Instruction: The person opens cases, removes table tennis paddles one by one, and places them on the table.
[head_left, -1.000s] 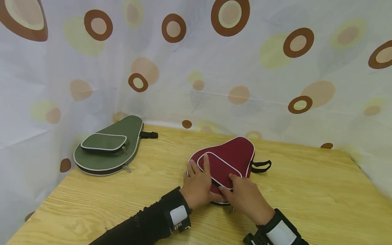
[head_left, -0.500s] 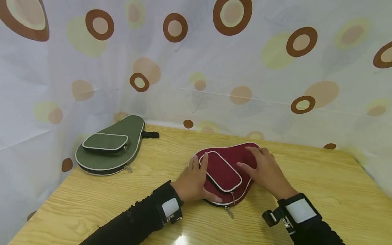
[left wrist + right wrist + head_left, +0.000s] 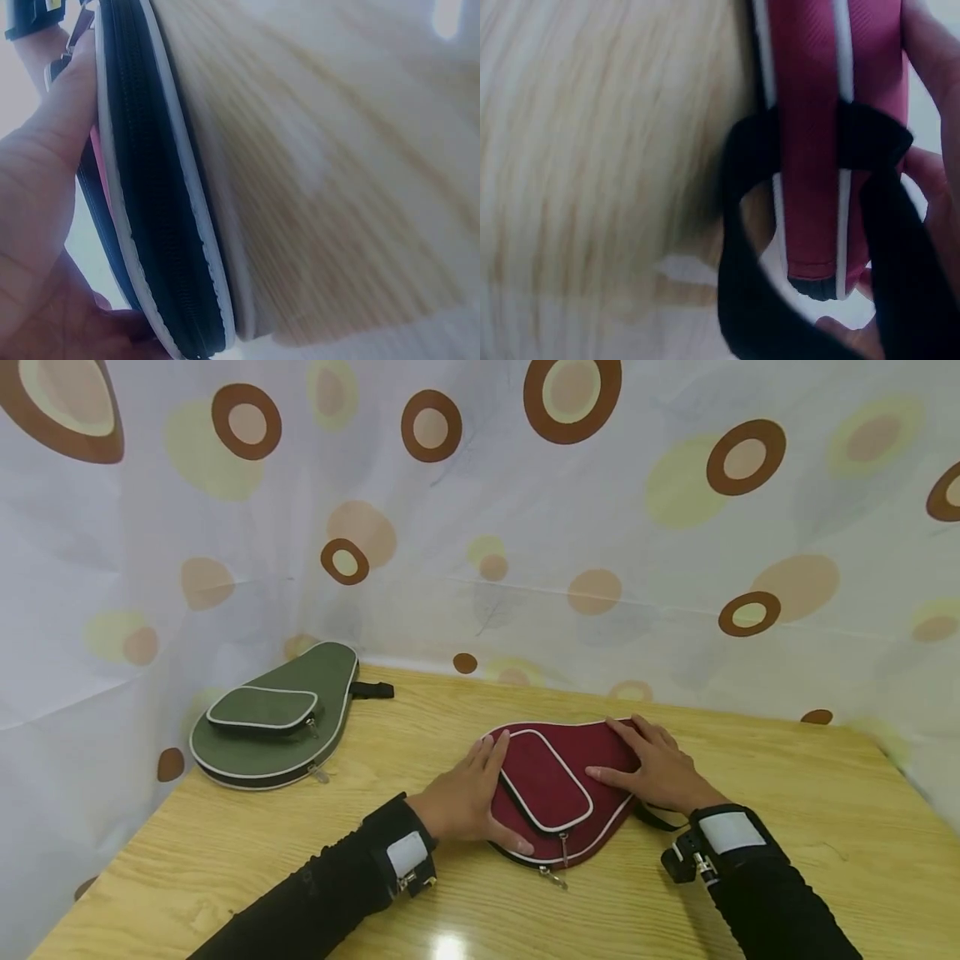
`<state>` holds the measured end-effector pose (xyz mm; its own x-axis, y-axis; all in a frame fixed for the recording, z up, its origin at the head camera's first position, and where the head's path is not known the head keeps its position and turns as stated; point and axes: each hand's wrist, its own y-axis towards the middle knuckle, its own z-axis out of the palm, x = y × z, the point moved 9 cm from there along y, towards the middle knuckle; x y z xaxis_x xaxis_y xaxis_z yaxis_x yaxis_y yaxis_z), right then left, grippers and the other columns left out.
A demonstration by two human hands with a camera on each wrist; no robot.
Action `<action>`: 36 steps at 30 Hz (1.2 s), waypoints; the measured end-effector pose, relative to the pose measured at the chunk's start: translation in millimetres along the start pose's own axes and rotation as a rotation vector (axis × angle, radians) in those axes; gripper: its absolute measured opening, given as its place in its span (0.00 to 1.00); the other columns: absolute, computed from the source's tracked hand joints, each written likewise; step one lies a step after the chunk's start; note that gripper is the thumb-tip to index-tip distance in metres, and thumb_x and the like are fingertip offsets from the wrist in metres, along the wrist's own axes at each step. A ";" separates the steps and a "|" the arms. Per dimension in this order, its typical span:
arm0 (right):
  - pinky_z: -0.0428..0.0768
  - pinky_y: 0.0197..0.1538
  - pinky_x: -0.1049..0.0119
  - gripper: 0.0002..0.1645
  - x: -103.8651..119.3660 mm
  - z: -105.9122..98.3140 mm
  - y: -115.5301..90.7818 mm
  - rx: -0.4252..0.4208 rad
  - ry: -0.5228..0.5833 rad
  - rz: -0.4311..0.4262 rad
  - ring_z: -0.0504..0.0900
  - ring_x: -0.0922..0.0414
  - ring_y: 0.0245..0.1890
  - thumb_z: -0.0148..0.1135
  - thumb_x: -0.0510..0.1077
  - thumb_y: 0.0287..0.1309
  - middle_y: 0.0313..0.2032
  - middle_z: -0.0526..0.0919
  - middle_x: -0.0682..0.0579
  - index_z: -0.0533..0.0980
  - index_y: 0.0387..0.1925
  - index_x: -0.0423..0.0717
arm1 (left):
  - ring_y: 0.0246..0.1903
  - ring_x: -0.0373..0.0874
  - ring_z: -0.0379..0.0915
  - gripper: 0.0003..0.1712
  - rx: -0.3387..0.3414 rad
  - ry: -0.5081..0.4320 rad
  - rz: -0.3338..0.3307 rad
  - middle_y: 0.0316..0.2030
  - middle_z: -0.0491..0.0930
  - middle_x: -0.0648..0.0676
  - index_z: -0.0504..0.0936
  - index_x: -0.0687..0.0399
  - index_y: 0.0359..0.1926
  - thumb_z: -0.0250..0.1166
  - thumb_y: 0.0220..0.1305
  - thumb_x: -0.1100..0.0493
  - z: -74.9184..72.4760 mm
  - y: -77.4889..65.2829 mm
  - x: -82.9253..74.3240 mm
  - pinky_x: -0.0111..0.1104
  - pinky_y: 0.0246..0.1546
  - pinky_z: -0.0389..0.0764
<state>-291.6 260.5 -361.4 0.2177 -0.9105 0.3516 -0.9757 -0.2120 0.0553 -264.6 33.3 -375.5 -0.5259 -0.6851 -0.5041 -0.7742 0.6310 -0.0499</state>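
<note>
A dark red table tennis paddle case [image 3: 543, 777] with white piping lies on the table, its small zipped pocket facing up. My left hand [image 3: 467, 793] rests on its rounded left side, fingers extended on the upper edge and thumb on the lower part. In the left wrist view the thumb [image 3: 56, 120] lies beside the case's black side zipper [image 3: 154, 172]. My right hand [image 3: 652, 766] spreads over the narrow end, thumb on the face and fingers toward the far edge. The black wrist strap [image 3: 757, 300] hangs off that end, partly under the hand in the head view.
A green paddle case [image 3: 288, 718] with a pocket and a black strap [image 3: 372, 690] lies at the back left of the wooden table [image 3: 390, 843]. A white curtain [image 3: 480, 527] with brown circles stands behind and along the left.
My right hand has moved from the pocket zipper area up and right to the narrow end. The red case has turned clockwise, its narrow end now pointing right. The left hand has shifted slightly left.
</note>
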 end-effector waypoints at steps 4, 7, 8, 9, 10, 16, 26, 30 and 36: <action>0.59 0.57 0.22 0.53 -2.1 0.1 -1.6 -0.007 -0.005 0.003 0.49 0.25 0.71 0.65 0.69 0.58 0.74 0.52 0.30 0.60 0.75 0.45 | 0.78 0.57 0.34 0.79 0.013 -0.014 0.004 0.79 0.41 0.65 0.36 0.61 0.80 0.80 0.45 0.35 -0.8 1.2 2.2 0.48 0.69 0.64; 0.60 0.57 0.22 0.53 -1.8 0.1 -4.9 -0.019 -0.008 0.014 0.50 0.25 0.71 0.65 0.69 0.58 0.73 0.53 0.30 0.61 0.74 0.45 | 0.79 0.54 0.34 0.79 0.021 -0.039 0.014 0.79 0.41 0.62 0.35 0.59 0.80 0.80 0.45 0.36 -0.9 2.0 4.5 0.47 0.71 0.62; 0.60 0.56 0.22 0.53 -1.5 -0.4 -6.2 -0.024 -0.010 0.020 0.50 0.25 0.70 0.65 0.69 0.58 0.73 0.53 0.29 0.61 0.74 0.44 | 0.79 0.53 0.34 0.79 0.023 -0.050 0.018 0.79 0.41 0.61 0.35 0.58 0.80 0.81 0.45 0.36 -1.5 2.1 4.9 0.47 0.71 0.62; 0.60 0.56 0.22 0.53 -1.0 -0.8 -7.5 -0.029 -0.012 0.025 0.51 0.24 0.70 0.65 0.69 0.58 0.73 0.53 0.29 0.61 0.74 0.44 | 0.79 0.53 0.34 0.80 0.025 -0.061 0.022 0.80 0.41 0.60 0.35 0.58 0.80 0.81 0.44 0.36 -2.0 2.3 5.4 0.47 0.71 0.62; 0.61 0.56 0.22 0.54 -0.8 -1.2 -8.8 -0.035 -0.018 0.030 0.51 0.24 0.70 0.65 0.70 0.57 0.73 0.54 0.29 0.61 0.74 0.44 | 0.79 0.52 0.34 0.80 0.028 -0.073 0.023 0.80 0.41 0.60 0.35 0.57 0.80 0.81 0.44 0.37 -2.3 2.5 6.2 0.46 0.71 0.62; 0.62 0.55 0.22 0.54 4.2 -0.8 -14.7 -0.055 -0.035 0.040 0.53 0.25 0.69 0.65 0.71 0.56 0.72 0.57 0.31 0.62 0.72 0.42 | 0.79 0.50 0.34 0.80 0.052 -0.100 0.008 0.80 0.40 0.58 0.34 0.55 0.81 0.82 0.43 0.38 -1.1 4.0 12.7 0.46 0.71 0.62; 0.63 0.54 0.23 0.55 10.4 -1.4 -24.8 -0.098 -0.031 0.067 0.56 0.31 0.69 0.64 0.73 0.56 0.67 0.64 0.33 0.63 0.68 0.38 | 0.78 0.51 0.39 0.76 0.070 -0.127 0.025 0.79 0.42 0.60 0.33 0.57 0.80 0.81 0.49 0.44 -5.2 1.7 16.7 0.43 0.73 0.56; 0.66 0.51 0.25 0.54 11.9 -0.1 -28.1 -0.097 -0.041 0.095 0.58 0.29 0.65 0.64 0.75 0.54 0.62 0.65 0.32 0.64 0.61 0.36 | 0.78 0.52 0.43 0.73 0.058 -0.118 0.058 0.79 0.44 0.62 0.35 0.62 0.80 0.80 0.52 0.49 -8.0 3.0 17.0 0.43 0.74 0.55; 0.69 0.44 0.33 0.54 13.4 2.7 -32.8 -0.091 -0.052 0.138 0.64 0.29 0.58 0.65 0.79 0.49 0.44 0.67 0.38 0.64 0.48 0.33 | 0.77 0.55 0.43 0.63 0.061 -0.100 0.069 0.78 0.47 0.65 0.39 0.66 0.79 0.74 0.59 0.54 -11.2 0.8 17.0 0.43 0.74 0.53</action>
<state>-256.6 254.3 -361.0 0.0798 -0.9463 0.3134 -0.9941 -0.0526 0.0946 -278.0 18.1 -374.5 -0.5371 -0.6018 -0.5910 -0.7130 0.6983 -0.0631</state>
